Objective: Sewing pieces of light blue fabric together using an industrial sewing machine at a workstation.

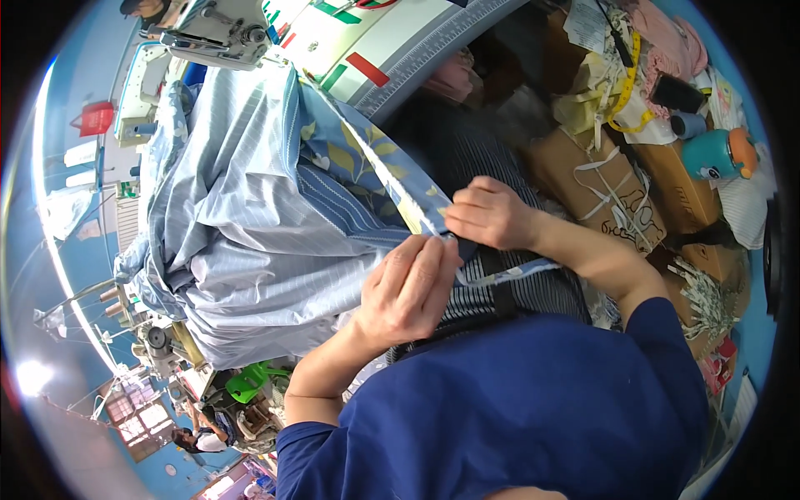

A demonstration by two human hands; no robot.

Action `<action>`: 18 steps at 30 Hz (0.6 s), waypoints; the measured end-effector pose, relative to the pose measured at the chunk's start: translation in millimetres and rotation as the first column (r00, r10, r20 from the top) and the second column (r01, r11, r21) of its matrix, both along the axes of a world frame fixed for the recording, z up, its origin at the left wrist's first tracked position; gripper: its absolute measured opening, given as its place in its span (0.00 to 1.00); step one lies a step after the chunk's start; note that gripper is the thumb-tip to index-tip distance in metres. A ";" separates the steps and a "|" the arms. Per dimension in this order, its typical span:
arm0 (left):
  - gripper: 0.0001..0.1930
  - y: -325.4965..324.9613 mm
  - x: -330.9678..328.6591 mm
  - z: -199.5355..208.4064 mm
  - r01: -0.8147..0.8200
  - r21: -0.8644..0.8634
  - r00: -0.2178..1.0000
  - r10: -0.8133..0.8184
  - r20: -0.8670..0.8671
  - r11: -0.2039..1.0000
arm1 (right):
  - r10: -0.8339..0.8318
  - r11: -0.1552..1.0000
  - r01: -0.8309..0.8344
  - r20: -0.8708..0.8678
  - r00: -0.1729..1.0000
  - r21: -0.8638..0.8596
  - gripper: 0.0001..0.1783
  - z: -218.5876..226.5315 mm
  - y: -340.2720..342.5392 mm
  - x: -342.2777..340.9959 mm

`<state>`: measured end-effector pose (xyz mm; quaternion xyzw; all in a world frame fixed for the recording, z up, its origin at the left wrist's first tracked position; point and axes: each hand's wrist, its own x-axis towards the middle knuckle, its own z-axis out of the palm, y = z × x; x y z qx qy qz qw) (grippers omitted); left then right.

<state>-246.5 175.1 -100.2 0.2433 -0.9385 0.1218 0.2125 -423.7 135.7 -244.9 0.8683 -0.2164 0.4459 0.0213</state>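
A large light blue striped fabric point(242, 192) hangs down from the sewing machine point(221, 37) at the upper left. Along its right side runs a blue panel with yellow-green leaves point(350, 158), bordered by a folded pale edge. My left hand point(412, 287) pinches this fabric edge in front of my body. Just beyond it, to the right, my right hand point(492, 215) has its fingers closed on the same edge, close to the left fingertips. A narrow strip of the fabric point(512, 273) trails right below my hands. The fingertips hide exactly how the edge is folded.
The white machine table point(333, 54) has a ruler edge point(433, 62). Right of my lap are cardboard boxes point(596, 187), a yellow measuring tape point(623, 104), cloth scraps point(667, 37) and a teal bottle point(707, 156). Another person point(200, 437) sits far off at lower left, near a green chair point(250, 382).
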 end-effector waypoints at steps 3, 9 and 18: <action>0.14 1.9 -5.1 -1.8 0.008 0.048 0.998 -0.011 0.069 0.999 | -0.018 1.000 0.016 0.120 0.993 0.020 0.04 17.9 16.8 -6.8; 0.14 2.1 -15.0 -2.2 0.042 0.070 0.997 -0.046 0.058 0.997 | 0.016 0.996 -0.037 0.256 0.967 0.077 0.06 42.9 23.6 -12.1; 0.16 -0.9 -21.4 -7.6 0.143 0.128 0.990 -0.140 -0.028 0.981 | 0.039 0.995 -0.060 0.256 0.966 0.074 0.06 44.5 19.7 -19.8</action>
